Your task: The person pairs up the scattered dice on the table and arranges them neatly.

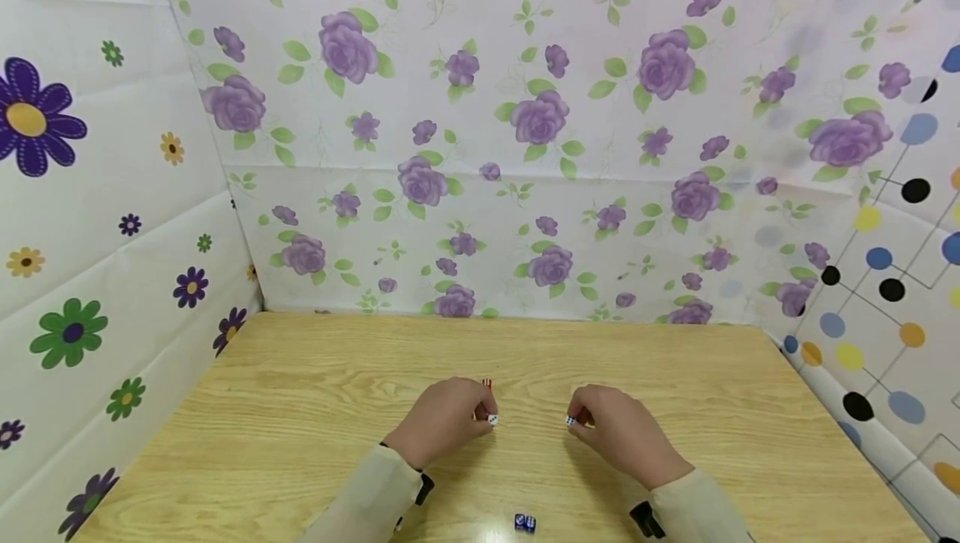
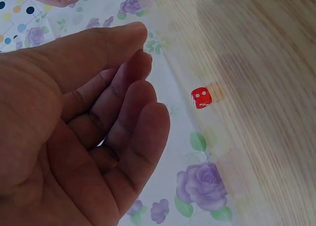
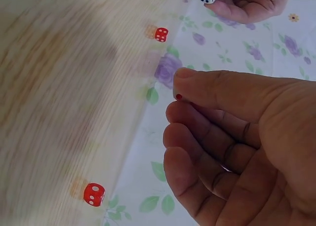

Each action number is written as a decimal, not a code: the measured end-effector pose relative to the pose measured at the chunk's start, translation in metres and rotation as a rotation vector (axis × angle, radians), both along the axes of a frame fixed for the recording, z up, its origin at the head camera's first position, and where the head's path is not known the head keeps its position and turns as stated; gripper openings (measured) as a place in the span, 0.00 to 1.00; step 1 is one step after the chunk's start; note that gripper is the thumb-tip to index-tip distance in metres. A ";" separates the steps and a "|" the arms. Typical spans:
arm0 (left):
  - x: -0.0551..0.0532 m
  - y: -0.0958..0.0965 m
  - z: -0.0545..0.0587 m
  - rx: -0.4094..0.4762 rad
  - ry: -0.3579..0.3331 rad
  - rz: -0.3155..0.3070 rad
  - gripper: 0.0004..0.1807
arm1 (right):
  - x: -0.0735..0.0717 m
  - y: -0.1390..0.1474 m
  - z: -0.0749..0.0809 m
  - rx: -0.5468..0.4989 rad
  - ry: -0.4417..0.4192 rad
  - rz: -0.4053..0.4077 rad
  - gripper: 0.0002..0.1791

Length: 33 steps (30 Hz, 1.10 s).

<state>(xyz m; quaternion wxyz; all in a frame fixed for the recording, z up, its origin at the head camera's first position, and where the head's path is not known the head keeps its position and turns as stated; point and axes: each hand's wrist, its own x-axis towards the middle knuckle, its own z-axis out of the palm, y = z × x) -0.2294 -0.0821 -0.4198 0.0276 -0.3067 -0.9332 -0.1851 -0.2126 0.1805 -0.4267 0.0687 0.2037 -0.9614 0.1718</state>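
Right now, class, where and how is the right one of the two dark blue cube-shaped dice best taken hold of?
Probably by the near and far faces of the right dark blue die, from above: its dark blue neighbour sits close on its left, leaving little finger room there.

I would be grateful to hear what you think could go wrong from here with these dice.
1. The left hand and right hand each pinch a small white die; either die could slip and roll.
2. A red die lies on the table just beyond the left hand, so that hand might nudge it.
3. Two blue dice lie between the sleeves, where a careless arm movement could perhaps brush them.
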 end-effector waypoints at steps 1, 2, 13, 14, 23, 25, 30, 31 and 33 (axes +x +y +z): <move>0.000 0.000 -0.001 -0.002 -0.001 0.001 0.05 | 0.000 -0.001 0.000 0.001 0.004 0.002 0.08; 0.000 0.000 -0.001 -0.003 -0.001 0.001 0.05 | 0.000 -0.001 -0.001 0.005 0.007 0.004 0.08; 0.000 0.009 -0.004 -0.006 -0.021 -0.024 0.05 | 0.001 -0.001 -0.006 0.033 0.029 -0.004 0.08; 0.000 0.009 -0.005 -0.007 -0.022 -0.023 0.05 | 0.001 -0.001 -0.006 0.040 0.030 -0.006 0.09; 0.000 0.011 -0.010 -0.038 -0.045 -0.015 0.04 | 0.000 -0.009 -0.015 0.054 0.060 0.045 0.09; 0.000 0.013 -0.010 -0.038 -0.063 -0.017 0.04 | 0.000 -0.010 -0.015 0.056 0.051 0.045 0.08; 0.000 0.015 -0.011 0.003 -0.140 -0.035 0.05 | -0.001 -0.013 -0.016 0.053 0.040 0.061 0.07; 0.000 0.016 -0.011 0.011 -0.153 -0.039 0.05 | -0.001 -0.014 -0.016 0.050 0.039 0.067 0.07; 0.000 0.017 -0.012 0.019 -0.167 -0.044 0.04 | -0.001 -0.017 -0.017 0.043 0.041 0.081 0.08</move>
